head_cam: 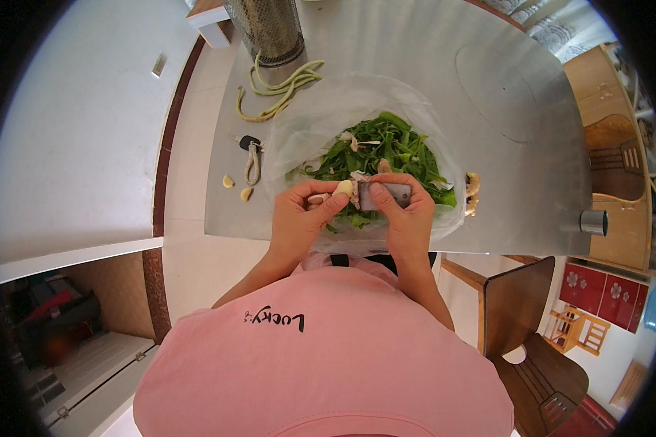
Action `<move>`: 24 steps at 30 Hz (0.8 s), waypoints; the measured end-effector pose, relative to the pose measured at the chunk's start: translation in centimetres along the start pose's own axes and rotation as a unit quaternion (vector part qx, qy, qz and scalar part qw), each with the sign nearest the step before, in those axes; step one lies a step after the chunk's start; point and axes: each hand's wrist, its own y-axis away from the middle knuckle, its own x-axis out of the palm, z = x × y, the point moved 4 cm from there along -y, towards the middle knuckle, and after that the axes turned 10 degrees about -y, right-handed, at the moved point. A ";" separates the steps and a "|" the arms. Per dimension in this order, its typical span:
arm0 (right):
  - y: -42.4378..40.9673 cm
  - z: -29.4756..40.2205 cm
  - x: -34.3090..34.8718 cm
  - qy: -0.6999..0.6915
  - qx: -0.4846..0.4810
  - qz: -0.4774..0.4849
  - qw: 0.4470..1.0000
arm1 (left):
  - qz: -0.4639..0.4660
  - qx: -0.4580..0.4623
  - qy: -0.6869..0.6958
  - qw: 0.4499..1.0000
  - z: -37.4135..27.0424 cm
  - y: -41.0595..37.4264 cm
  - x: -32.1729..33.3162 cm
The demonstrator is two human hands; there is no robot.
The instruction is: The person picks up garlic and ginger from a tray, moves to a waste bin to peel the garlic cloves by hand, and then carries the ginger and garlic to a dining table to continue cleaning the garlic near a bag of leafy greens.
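Note:
Between thumb and fingers my left hand (pixel 306 210) holds a pale garlic clove (pixel 343 189); its curled fingers also hold another clove or bulb piece, partly hidden. My right hand (pixel 406 210) grips a small flat metal blade (pixel 385 195) with a hole near one end, its edge beside the clove. Papery garlic skin shows between the two hands. Beneath them lies an opened clear plastic bag (pixel 306 123) with cut green leaves (pixel 382 142) and pale peelings in it. Two peeled cloves (pixel 228 181) (pixel 246 194) rest on the metal table at the left.
On the metal table (pixel 503 180) are long green beans (pixel 284 90), a mesh metal cylinder (pixel 270 33), a key with a braided loop (pixel 252 164) and a ginger root (pixel 472 194) right of the bag. A wooden chair (pixel 516 306) stands at the lower right.

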 end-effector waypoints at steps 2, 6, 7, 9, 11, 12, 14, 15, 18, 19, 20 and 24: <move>-0.1 0.0 -0.1 -0.016 0.004 -0.005 1.000 | 0.040 -0.021 0.085 0.995 1.6 -0.5 0.0; -0.1 0.0 -0.3 -0.023 0.012 -0.007 1.000 | 0.078 -0.068 0.188 0.977 2.2 -0.8 0.5; -0.1 0.0 -0.3 -0.024 0.012 -0.006 1.000 | 0.086 -0.072 0.209 0.971 2.3 -0.8 0.5; 0.0 0.3 -0.4 -0.005 0.003 -0.003 1.000 | 0.093 -0.086 0.246 0.961 2.3 -0.8 0.6; 0.0 0.5 -0.4 0.004 -0.001 0.000 1.000 | 0.090 -0.105 0.279 0.950 2.1 -0.7 0.7; 0.0 0.5 -0.2 0.002 0.000 0.004 1.000 | 0.091 -0.102 0.279 0.951 2.1 -0.7 0.6; -0.1 0.5 0.1 -0.010 0.011 0.020 1.000 | 0.092 -0.097 0.278 0.951 2.3 -0.6 0.5; -0.1 0.6 0.3 -0.019 0.020 0.031 0.999 | 0.084 -0.090 0.263 0.957 2.3 -0.6 0.4; 0.0 0.7 0.8 -0.027 0.046 0.065 0.996 | 0.062 -0.055 0.210 0.974 2.5 -0.6 0.1; 0.1 0.7 1.0 -0.027 0.055 0.076 0.995 | 0.055 -0.032 0.184 0.981 2.5 -0.6 0.1; 0.1 0.7 1.2 -0.026 0.052 0.080 0.995 | 0.048 -0.009 0.158 0.986 2.4 -0.6 0.0; 0.3 0.7 1.6 -0.008 0.043 0.074 0.996 | 0.039 -0.003 0.158 0.987 2.5 -0.6 0.1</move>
